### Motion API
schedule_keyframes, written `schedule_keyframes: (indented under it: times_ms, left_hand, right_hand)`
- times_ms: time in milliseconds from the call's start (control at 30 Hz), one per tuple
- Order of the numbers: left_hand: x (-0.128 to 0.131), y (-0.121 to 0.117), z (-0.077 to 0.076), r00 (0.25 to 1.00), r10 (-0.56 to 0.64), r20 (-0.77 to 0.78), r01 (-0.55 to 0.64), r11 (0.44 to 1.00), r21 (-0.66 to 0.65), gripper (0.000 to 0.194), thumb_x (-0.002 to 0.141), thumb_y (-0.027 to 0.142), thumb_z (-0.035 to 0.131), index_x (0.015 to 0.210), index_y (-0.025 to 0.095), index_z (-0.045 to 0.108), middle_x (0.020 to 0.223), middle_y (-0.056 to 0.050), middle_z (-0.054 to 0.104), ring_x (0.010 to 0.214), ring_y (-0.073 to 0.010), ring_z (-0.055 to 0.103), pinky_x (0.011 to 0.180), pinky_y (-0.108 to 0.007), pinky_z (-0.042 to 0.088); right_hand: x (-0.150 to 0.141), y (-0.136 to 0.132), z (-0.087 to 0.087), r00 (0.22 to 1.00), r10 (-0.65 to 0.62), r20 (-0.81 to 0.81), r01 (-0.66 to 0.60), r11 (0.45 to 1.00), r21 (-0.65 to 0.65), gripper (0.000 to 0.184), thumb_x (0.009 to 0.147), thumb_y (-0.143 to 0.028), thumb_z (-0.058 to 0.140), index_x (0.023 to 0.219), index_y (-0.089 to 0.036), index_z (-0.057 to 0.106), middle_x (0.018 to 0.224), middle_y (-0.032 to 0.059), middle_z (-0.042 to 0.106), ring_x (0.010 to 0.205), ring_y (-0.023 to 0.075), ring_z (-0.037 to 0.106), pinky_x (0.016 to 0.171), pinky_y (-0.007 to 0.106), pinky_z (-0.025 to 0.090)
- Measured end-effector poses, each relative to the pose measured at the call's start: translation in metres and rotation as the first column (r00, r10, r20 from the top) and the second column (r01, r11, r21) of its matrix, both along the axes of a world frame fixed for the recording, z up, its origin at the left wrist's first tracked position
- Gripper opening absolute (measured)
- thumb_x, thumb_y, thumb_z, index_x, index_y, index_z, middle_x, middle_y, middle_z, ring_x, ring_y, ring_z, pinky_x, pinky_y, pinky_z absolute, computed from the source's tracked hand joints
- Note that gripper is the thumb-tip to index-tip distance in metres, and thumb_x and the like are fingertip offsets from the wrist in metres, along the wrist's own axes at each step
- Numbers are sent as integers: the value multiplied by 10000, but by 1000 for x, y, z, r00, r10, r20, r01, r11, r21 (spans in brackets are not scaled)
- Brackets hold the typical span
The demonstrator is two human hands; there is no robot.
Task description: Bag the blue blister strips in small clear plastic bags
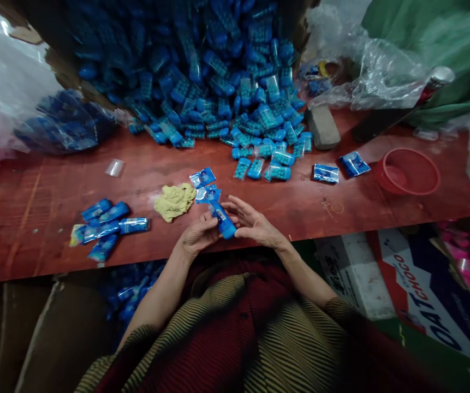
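Our left hand point(199, 234) grips a blue bottle point(223, 220) above the surface point(132, 251), while our right hand point(260, 228), half open, touches its near right end.

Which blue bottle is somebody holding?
The blue bottle in the left hand, with the right hand at its other side. No other bottle is held; those lie piled or grouped elsewhere.

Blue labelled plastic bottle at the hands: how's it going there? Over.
Left hand holding blue labelled plastic bottle; right hand at its rounded end. Bottle tilted. Crumpled pale-yellow lump nearby; nothing seems in the way.
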State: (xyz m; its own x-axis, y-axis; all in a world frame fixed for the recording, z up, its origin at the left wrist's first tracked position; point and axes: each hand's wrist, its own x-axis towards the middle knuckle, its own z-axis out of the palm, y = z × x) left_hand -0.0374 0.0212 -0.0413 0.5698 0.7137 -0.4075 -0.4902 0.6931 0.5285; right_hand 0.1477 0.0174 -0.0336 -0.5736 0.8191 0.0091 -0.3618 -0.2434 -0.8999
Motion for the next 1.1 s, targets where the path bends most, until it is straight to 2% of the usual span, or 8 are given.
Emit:
schedule_keyframes:
  times_ms: [100,233,400,567,700,900,1000,1100]
  left_hand:
    - [5,-4,4,1000,-9,15,9,1000,16,442,625,278,781,1005,127,613,912,-105,710,860,-236,674,756,-314,522]
    - [15,-13,12,998,52,38,-52,999,8,522,631,277,782,1102,169,585,958,-71,699,843,-204,669,776,-321,524]
    - [24,-23,24,983,184,1,-184,982,-41,405,706,225,720,1090,182,599,972,-58,690,796,-167,662,703,-279,542]
    - [30,-25,33,973,220,-70,-225,971,-76,354,738,139,669,1083,185,604,953,-35,693,799,-153,663,716,-283,556]
    - [33,-24,33,962,260,-84,-267,960,-84,277,749,164,664,1023,185,634,890,-20,697,751,-139,655,703,-278,553]
    - [31,-27,28,966,232,-114,-236,971,-29,224,716,245,709,903,131,662,805,-48,694,722,-144,644,650,-241,534]
    - [27,-29,26,956,236,-174,-241,970,-8,233,692,238,729,886,131,655,755,-30,681,663,-125,631,660,-247,538]
    - [8,-27,29,905,336,-261,-337,940,42,232,680,197,733,888,147,642,737,-17,680,660,-135,642,721,-296,549]
  right_hand:
    - [2,1,1,1000,15,-16,-15,1000,-12,763,721,-260,725,1382,-343,352,1376,44,442,1204,199,483,958,335,447]
    - [0,-2,-5,999,-30,17,29,999,18,693,755,-277,690,1371,-332,377,1329,37,479,1116,178,532,891,303,488]
    - [-4,-10,-5,990,-100,100,94,994,62,639,820,-385,603,1397,-319,337,1314,35,494,1138,198,524,864,315,516]
    - [-3,-11,1,972,-177,153,155,978,142,585,848,-452,542,1384,-280,382,1279,44,539,1132,190,545,971,344,450]
    - [0,-10,2,971,-187,152,166,976,143,597,838,-454,556,1383,-281,385,1263,44,553,1124,191,553,956,338,459]
    - [-1,-9,-3,979,-136,151,112,981,155,532,814,-437,600,1313,-301,477,1309,27,523,1168,197,522,968,336,446]
    - [0,-4,-2,985,-60,161,32,985,169,609,784,-477,623,1334,-283,449,1312,47,518,1189,210,503,987,360,425]
    - [1,2,0,972,-50,229,-1,976,217,662,786,-490,611,1369,-262,396,1293,77,524,1170,214,512,981,381,418]
